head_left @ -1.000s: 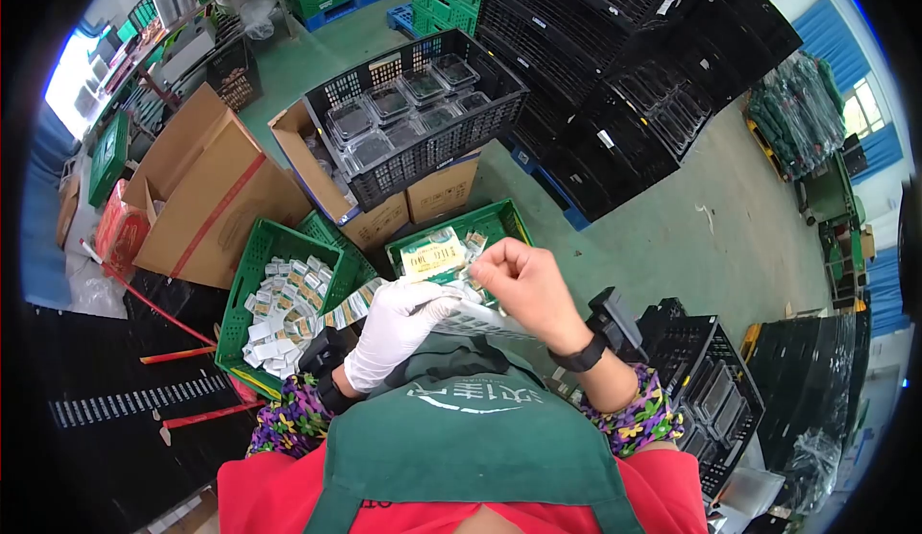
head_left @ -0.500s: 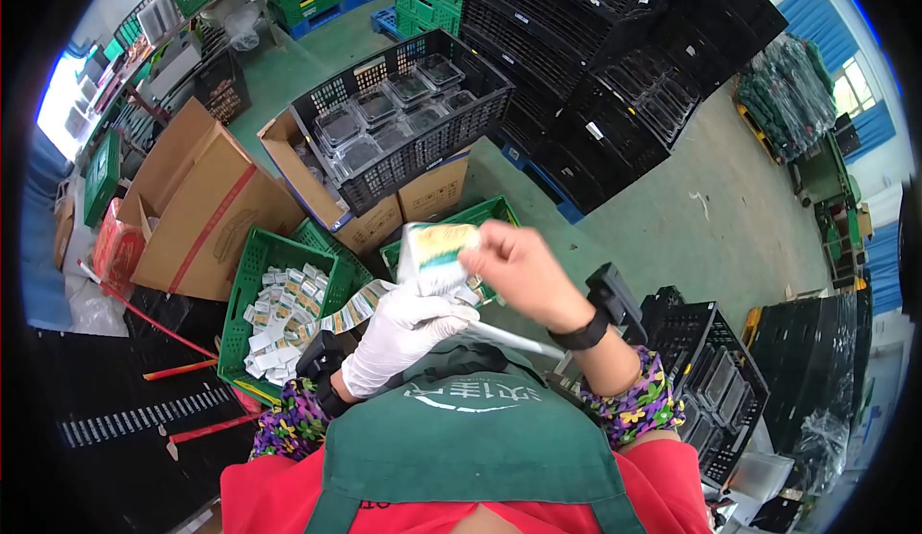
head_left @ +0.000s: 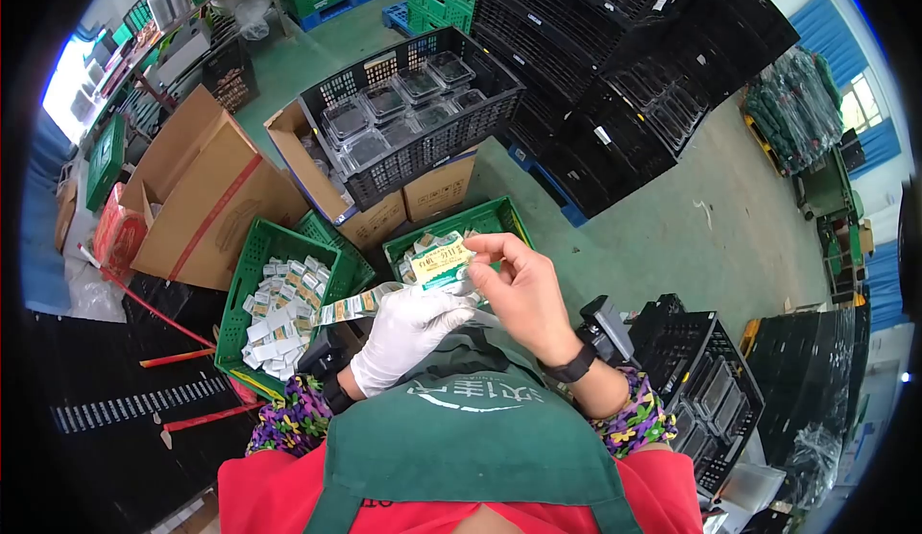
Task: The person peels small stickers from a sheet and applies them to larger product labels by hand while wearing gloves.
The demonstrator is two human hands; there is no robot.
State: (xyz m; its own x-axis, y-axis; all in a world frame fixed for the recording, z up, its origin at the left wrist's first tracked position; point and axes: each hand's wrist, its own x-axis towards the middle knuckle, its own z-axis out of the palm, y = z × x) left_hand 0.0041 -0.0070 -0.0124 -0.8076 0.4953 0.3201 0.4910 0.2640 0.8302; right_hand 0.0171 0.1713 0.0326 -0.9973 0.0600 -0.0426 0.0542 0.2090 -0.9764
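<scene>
My left hand [head_left: 408,334], in a white glove, is closed around a strip of small white packets [head_left: 348,308] printed in yellow and green. The strip trails left from the glove to a green crate [head_left: 230,327] heaped with loose packets [head_left: 283,308]. My bare right hand [head_left: 526,302] pinches the right edge of the end packet [head_left: 442,263], which stands up from the glove with its yellow label facing me. Directly behind both hands is a second green crate [head_left: 507,212] with more packets inside.
A black crate [head_left: 423,155] of clear plastic containers rests on a cardboard box [head_left: 447,188] ahead. Tall black crate stacks [head_left: 586,63] stand on a blue pallet. A large open carton [head_left: 211,193] is at left. Another black crate [head_left: 711,380] with clear containers lies at right.
The packet has tilted lower, and its label now shows sharply. My right hand has moved slightly down, with its fingers still at the packet's edge. The left hand keeps its grip.
</scene>
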